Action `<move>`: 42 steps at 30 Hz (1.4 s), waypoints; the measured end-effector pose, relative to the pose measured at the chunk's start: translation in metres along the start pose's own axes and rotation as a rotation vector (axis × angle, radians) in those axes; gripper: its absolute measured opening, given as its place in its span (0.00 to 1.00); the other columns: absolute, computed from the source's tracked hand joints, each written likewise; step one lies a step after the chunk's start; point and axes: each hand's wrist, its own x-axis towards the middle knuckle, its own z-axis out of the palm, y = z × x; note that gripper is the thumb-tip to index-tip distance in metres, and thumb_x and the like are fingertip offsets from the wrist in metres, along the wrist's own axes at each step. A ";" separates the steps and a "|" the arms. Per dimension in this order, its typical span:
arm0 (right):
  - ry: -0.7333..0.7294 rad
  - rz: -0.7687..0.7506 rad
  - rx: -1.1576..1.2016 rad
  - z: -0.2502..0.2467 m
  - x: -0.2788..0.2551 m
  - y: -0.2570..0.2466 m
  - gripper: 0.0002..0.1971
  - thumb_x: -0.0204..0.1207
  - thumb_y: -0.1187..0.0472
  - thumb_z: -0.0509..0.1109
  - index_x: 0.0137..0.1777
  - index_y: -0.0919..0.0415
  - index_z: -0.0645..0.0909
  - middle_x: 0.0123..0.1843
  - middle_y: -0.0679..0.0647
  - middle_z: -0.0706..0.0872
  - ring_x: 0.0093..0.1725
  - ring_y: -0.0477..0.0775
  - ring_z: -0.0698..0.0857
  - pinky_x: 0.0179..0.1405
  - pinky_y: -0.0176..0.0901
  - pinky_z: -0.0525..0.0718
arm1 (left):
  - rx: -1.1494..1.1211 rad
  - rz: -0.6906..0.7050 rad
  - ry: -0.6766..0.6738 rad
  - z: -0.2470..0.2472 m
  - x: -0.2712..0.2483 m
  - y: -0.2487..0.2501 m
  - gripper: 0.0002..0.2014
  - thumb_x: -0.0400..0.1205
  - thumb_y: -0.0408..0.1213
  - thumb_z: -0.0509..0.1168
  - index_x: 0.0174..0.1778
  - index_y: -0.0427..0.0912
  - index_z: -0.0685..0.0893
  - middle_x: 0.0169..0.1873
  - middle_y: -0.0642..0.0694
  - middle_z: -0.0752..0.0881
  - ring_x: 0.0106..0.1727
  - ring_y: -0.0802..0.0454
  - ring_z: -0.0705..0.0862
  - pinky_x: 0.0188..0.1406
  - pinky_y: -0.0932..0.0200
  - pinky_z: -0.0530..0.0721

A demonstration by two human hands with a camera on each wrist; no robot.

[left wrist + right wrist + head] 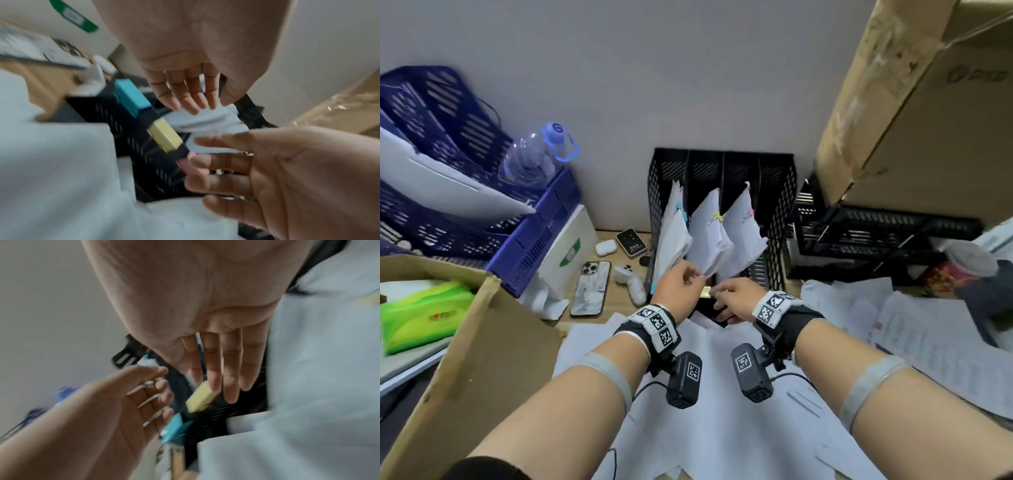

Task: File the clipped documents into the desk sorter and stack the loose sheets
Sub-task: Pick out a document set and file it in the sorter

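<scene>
A black mesh desk sorter point(780, 205) stands against the wall. Three clipped paper bundles lean in its slots: one with a blue clip point(671, 226), one with a yellow clip point(710, 233), one with a pink clip point(743, 229). Blue point(131, 97), yellow point(166, 138) and pink point(191, 167) tags sit on its front rim. My left hand point(683, 279) hovers by the bottom corner of the middle bundle, fingers straight and holding nothing point(197, 97). My right hand point(732, 294) is beside it at the rim, also spread and holding nothing point(213, 378). Loose sheets point(722, 394) lie under my forearms.
More loose sheets point(911, 335) spread to the right. Blue crates point(465, 171) and a water bottle point(534, 157) stand at the left. A phone point(590, 287) and a white controller point(630, 277) lie beside the sorter. Cardboard boxes rise at lower left point(465, 359) and upper right point(928, 120).
</scene>
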 end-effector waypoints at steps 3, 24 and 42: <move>0.026 0.134 0.005 -0.028 -0.033 0.055 0.10 0.84 0.62 0.58 0.58 0.57 0.81 0.48 0.59 0.84 0.37 0.55 0.86 0.34 0.40 0.80 | -0.097 0.018 -0.235 0.053 -0.017 0.013 0.03 0.80 0.37 0.68 0.41 0.48 0.84 0.35 0.48 0.85 0.38 0.47 0.86 0.45 0.52 0.87; 0.352 0.343 -0.183 -0.263 -0.132 0.338 0.12 0.77 0.58 0.68 0.59 0.51 0.86 0.73 0.56 0.81 0.71 0.58 0.80 0.69 0.46 0.79 | 0.155 -0.324 -0.566 0.365 -0.068 0.081 0.30 0.76 0.41 0.74 0.72 0.40 0.72 0.47 0.36 0.88 0.39 0.42 0.87 0.48 0.47 0.90; 0.465 0.225 -0.468 -0.345 -0.098 0.339 0.32 0.73 0.55 0.69 0.78 0.52 0.66 0.72 0.63 0.73 0.71 0.67 0.75 0.67 0.57 0.80 | -0.027 -0.361 -0.484 0.381 -0.069 0.108 0.14 0.79 0.24 0.61 0.52 0.44 0.87 0.49 0.39 0.91 0.49 0.38 0.92 0.45 0.38 0.92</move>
